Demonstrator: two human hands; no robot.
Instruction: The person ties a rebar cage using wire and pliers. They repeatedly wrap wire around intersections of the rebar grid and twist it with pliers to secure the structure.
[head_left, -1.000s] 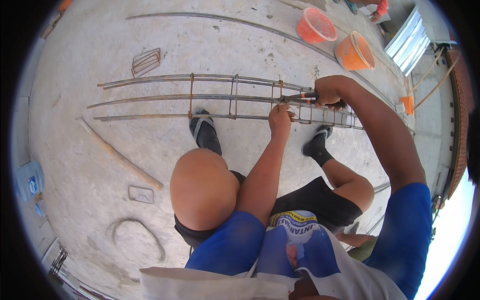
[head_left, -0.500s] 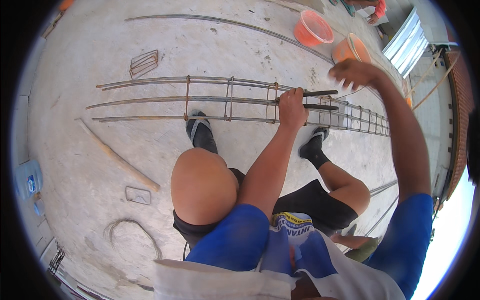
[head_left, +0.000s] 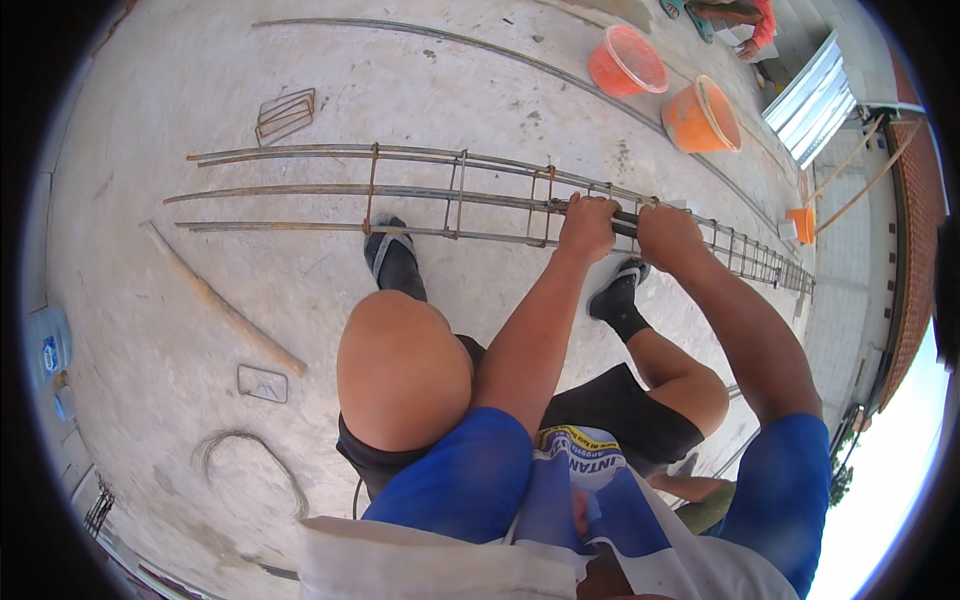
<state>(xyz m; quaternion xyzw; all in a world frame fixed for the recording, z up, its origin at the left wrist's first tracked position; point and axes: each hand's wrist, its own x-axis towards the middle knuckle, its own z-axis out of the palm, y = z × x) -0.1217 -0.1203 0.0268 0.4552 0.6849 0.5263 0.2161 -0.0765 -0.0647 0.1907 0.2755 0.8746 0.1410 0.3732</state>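
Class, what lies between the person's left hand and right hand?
In the head view, a hand tool's dark handles span the gap between the left hand and the right hand.

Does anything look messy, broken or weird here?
Nothing looks badly wrong. The thin wire bundle, lower left, looks messiest: it lies loosely curled, one end splayed. The leftmost ring on the steel cage looks browner than the next, maybe rusty.

Pliers [head_left: 625,223] partly hidden under left hand [head_left: 588,226] — co-worker [head_left: 764,24] cropped at top.
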